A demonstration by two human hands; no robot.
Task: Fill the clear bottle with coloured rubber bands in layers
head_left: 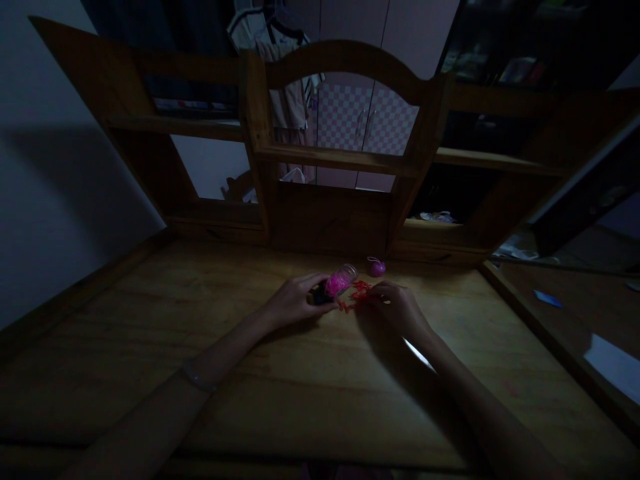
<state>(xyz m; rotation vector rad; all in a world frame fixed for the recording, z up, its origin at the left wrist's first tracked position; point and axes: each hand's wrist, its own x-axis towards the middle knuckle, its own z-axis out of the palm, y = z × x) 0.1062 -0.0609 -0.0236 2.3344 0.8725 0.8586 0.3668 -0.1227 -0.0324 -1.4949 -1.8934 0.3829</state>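
The left hand (296,300) gripped a tilted jar (336,284). Right of the jar, the right hand (401,304) touched red pieces (359,292), whether pinching could not be determined. A purple ball (377,269) sat near the jar's far end.

One thin greyish bracelet (197,379)

Home shown, probably bedroom. Clothes (290,112) hung on hangers (286,29) beyond wooden shelf unit (255,100). Behind, tall pinkish wardrobe (353,20) fitted with checked panels (343,119) and paired door handles (359,124). Shelf unit, topped by arch (345,56), set along back of wooden surface (310,400), domestic in style. Dark cloth (195,27), perhaps curtain, hung at upper left. Odds and ends, hard to make out, kept in dark cabinet (500,33) at upper right. Pale wall (55,200) seen at left.
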